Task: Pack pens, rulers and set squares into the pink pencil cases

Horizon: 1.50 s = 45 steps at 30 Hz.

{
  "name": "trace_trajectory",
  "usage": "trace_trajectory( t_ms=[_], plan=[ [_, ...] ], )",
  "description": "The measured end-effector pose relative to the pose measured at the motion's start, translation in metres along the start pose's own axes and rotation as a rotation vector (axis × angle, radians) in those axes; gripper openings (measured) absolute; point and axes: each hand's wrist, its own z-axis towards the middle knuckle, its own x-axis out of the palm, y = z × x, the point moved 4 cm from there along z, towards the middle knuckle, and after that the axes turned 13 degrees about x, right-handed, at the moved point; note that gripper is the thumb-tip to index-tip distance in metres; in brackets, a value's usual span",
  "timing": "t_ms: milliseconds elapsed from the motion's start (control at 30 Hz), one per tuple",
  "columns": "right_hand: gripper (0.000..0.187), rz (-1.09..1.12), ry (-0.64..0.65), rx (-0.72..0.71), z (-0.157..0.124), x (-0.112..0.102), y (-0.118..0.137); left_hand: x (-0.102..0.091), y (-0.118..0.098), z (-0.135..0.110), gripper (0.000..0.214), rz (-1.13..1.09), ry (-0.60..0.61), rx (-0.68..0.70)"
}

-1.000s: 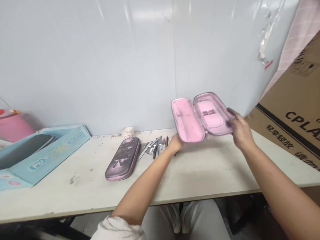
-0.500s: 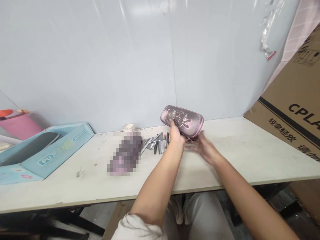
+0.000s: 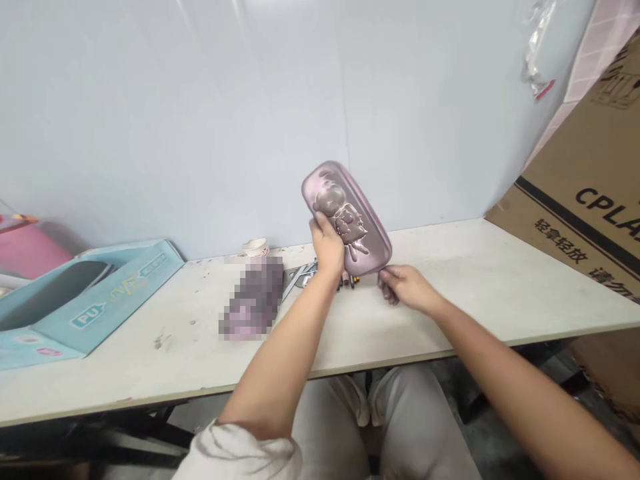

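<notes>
My left hand (image 3: 329, 250) grips a shiny pinkish-purple pencil case (image 3: 367, 217) with a raised cartoon figure on its front. The case is held up above the table, tilted with its upper end to the left. At its lower right corner, my right hand (image 3: 403, 287) has thumb and fingers pinched together against the edge; what they hold is too small to make out. Behind my left wrist, partly hidden, lie pens (image 3: 353, 281) and a metal ruler-like tool (image 3: 296, 283). A pixelated dark and pink object (image 3: 253, 303) lies left of them.
A white paper cup (image 3: 257, 247) stands by the wall. On the left are an open light-blue box (image 3: 125, 293) and a pink container (image 3: 35, 247). A large cardboard box (image 3: 575, 187) leans at the right. The white table's front edge (image 3: 350, 373) runs above my legs.
My left hand has raised the pencil case and turned it steeper, front more toward me. The right hand, with fingers spread before, has closed at the case's lower corner.
</notes>
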Motion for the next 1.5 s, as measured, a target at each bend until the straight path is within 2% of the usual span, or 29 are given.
trace_trajectory(
  t_ms=[67,167,200,267,333,433,533,633,700,867,1033,1133,1267,1333,1400,1500],
  plan=[
    [0.029,-0.129,0.042,0.011,-0.004,-0.021,0.007,-0.002,-0.019,0.005,0.049,0.146,0.178,0.222],
    [0.03,-0.279,0.097,-0.017,-0.014,-0.059,0.027,0.003,-0.042,0.005,0.047,0.314,0.477,0.447],
    [0.031,-0.314,0.071,-0.03,-0.019,-0.075,0.035,0.007,-0.049,0.003,0.047,0.386,0.59,0.52],
    [0.034,-0.414,-0.091,-0.019,-0.031,-0.11,0.05,0.015,-0.058,-0.003,0.047,0.55,0.833,0.682],
    [0.035,-0.593,-0.147,-0.038,-0.045,-0.135,0.064,0.024,-0.063,-0.012,0.047,0.7,1.05,0.831],
    [0.036,-0.889,-0.217,-0.021,-0.056,-0.155,0.078,0.041,-0.071,-0.026,0.05,0.817,1.223,1.008],
    [0.027,-1.265,-0.401,-0.101,-0.057,-0.153,0.089,0.058,-0.075,-0.04,0.052,0.849,1.258,1.116],
    [0.012,-1.556,-0.516,-0.176,-0.053,-0.147,0.09,0.069,-0.074,-0.052,0.053,0.855,1.234,1.136],
    [0.014,-1.611,-0.509,-0.151,-0.051,-0.154,0.084,0.073,-0.072,-0.06,0.052,0.849,1.215,1.129],
    [0.034,-1.547,-0.469,0.027,-0.048,-0.191,0.062,0.091,-0.08,-0.08,0.049,0.794,1.243,1.158],
    [0.029,-1.637,-0.494,0.106,-0.051,-0.198,0.051,0.106,-0.072,-0.094,0.052,0.755,1.288,1.108],
    [0.027,-1.446,-0.437,0.092,-0.047,-0.202,0.029,0.108,-0.063,-0.101,0.049,0.759,1.256,1.099],
    [0.031,-1.055,-0.338,0.124,-0.041,-0.215,-0.024,0.11,-0.058,-0.109,0.045,0.782,1.251,1.14],
    [0.034,-0.933,-0.338,0.155,-0.043,-0.218,-0.04,0.111,-0.059,-0.111,0.044,0.783,1.249,1.157],
    [0.036,-0.861,-0.37,0.151,-0.048,-0.214,-0.036,0.112,-0.06,-0.112,0.044,0.781,1.249,1.157],
    [0.036,-0.934,-0.392,0.046,-0.055,-0.193,0.002,0.115,-0.06,-0.112,0.043,0.782,1.257,1.135]
  ],
)
